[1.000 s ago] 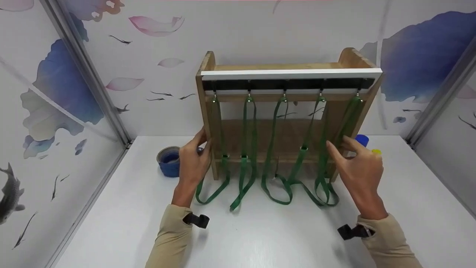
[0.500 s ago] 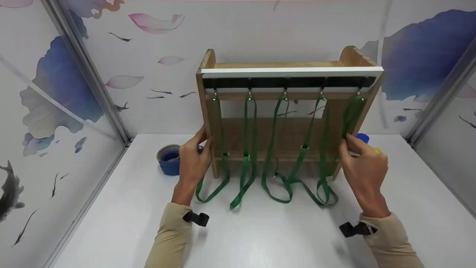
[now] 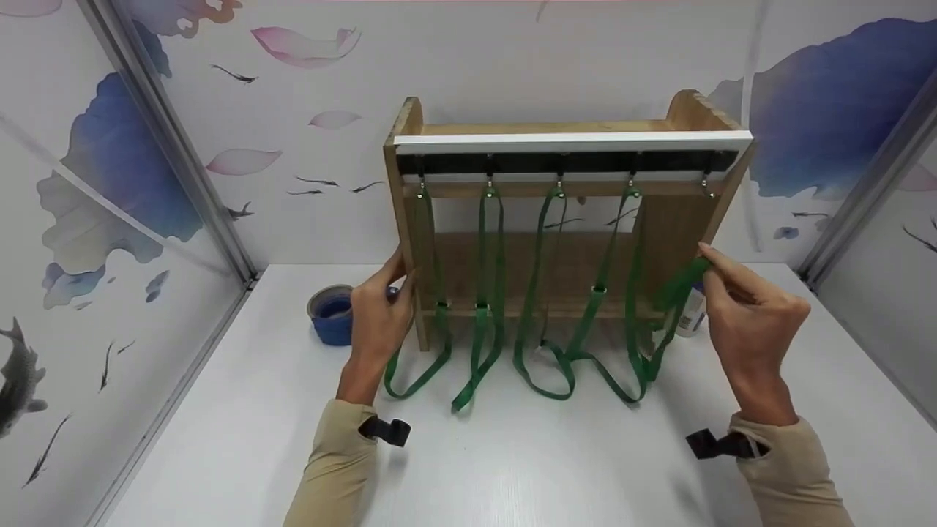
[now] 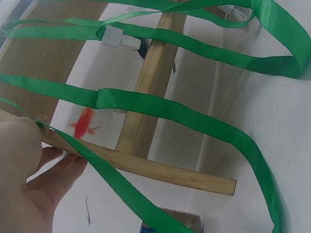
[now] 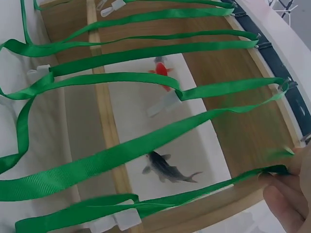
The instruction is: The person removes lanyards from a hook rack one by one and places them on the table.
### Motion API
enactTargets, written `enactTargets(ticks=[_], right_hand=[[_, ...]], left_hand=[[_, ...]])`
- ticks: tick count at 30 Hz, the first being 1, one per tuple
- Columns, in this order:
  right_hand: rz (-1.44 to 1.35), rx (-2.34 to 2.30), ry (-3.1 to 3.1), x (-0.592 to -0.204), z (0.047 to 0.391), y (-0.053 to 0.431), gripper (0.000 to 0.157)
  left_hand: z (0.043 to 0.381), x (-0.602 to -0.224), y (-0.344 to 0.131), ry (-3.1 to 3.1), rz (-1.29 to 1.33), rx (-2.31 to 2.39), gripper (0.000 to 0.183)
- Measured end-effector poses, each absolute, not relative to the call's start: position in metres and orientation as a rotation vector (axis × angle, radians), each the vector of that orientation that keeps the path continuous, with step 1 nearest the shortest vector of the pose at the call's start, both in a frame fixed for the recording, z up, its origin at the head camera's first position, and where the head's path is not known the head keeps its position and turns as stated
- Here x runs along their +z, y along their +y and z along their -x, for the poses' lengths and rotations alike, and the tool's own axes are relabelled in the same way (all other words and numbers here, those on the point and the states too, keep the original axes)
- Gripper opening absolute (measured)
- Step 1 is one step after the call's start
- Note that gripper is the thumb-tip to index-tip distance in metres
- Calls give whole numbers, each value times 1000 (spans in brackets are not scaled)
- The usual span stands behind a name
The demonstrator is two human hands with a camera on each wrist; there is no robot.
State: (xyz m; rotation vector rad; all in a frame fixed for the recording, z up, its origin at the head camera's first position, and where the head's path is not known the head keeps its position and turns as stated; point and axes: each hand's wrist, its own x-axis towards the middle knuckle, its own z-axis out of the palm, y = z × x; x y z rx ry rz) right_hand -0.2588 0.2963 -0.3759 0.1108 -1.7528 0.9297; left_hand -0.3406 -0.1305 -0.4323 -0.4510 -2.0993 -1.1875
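A wooden rack (image 3: 677,219) stands on the table, with a row of hooks along its black strip (image 3: 468,163). Several green lanyards (image 3: 500,278) hang from these hooks, their lower loops trailing on the table. My left hand (image 3: 381,315) grips the rack's left side panel (image 4: 170,170), thumb in front and fingers behind. Between thumb and fingertips, my right hand (image 3: 758,329) pinches the rightmost lanyard (image 3: 684,282) near its top, beside the rack's right side. The hook (image 3: 707,192) above it is bare. In the right wrist view the same lanyard (image 5: 209,188) stretches away from the fingertips.
A roll of blue tape (image 3: 331,315) sits left of the rack, close to my left hand. Behind my right hand stands a small white bottle (image 3: 692,315), partly covered. Patterned wall panels (image 3: 512,58) enclose the white table (image 3: 498,468) at the back and sides.
My right hand first pinched the rightmost lanyard on its hook; now it has come off and moved right with the hand. My left hand stays on the side panel.
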Motion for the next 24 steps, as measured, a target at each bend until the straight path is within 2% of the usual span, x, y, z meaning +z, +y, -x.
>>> enactTargets(ticks=[19, 24], right_hand=[[-209, 990, -1987, -384, 266, 322, 33], [-160, 1067, -1971, -384, 265, 323, 36]], left_hand=[[339, -433, -132, -2125, 419, -1222, 48], [339, -433, -130, -2132, 420, -1236, 49]])
